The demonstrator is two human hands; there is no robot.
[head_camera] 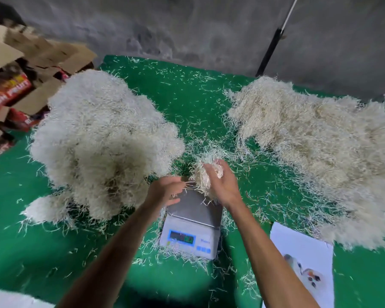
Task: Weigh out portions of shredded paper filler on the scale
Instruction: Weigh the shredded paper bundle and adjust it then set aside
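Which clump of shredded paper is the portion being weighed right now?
Start at the white scale in the middle of the green table. Just above its steel pan, the right hand grips a small clump, unlike the two big piles lying on either side.

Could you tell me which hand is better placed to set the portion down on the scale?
The right hand: it already grips the clump of pale shredded paper above the white scale's steel platform. The left hand holds nothing.

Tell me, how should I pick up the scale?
Grip the scale by its white base, one palm on each side, coming from the left and right. The steel pan on top looks like a separate plate, and the front carries the display and buttons.
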